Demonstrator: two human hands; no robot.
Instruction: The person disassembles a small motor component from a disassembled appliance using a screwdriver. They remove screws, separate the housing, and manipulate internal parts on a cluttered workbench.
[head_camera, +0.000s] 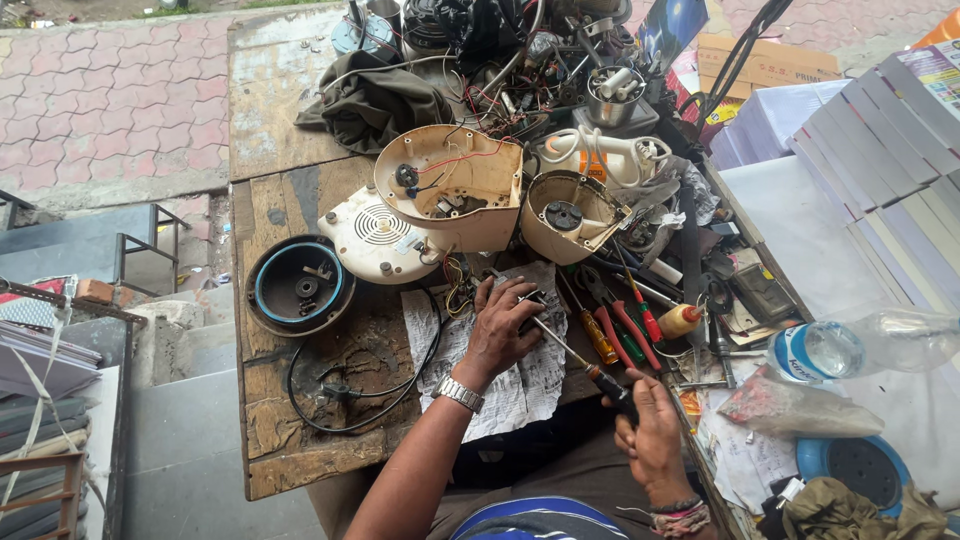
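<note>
the left hand (497, 330) is pressed down on a small dark part (532, 318) that lies on a crumpled sheet of newspaper (520, 385) near the front edge of the wooden bench (290, 440), fingers curled over it and clamped so it cannot turn. the right hand (645, 420) is closed around the dark handle of a long screwdriver (575, 355), whose shaft slants up and left until its tip meets the part under the left fingers. what exactly the tip sits in is hidden by the fingers, so it is probably a screw head, but i cannot tell.

to do this well, it seems best to keep the shaft in line with the fastener, push along the shaft before twisting, and keep the holding fingers out of the tip's path in case it slips. the paper may slide, so weight on the left palm helps.

just beyond stand two cream appliance housings (455, 190), opened with wires showing, and a black round base (298, 285) to the left. red-handled pliers (620, 330) lie beside the work.
</note>
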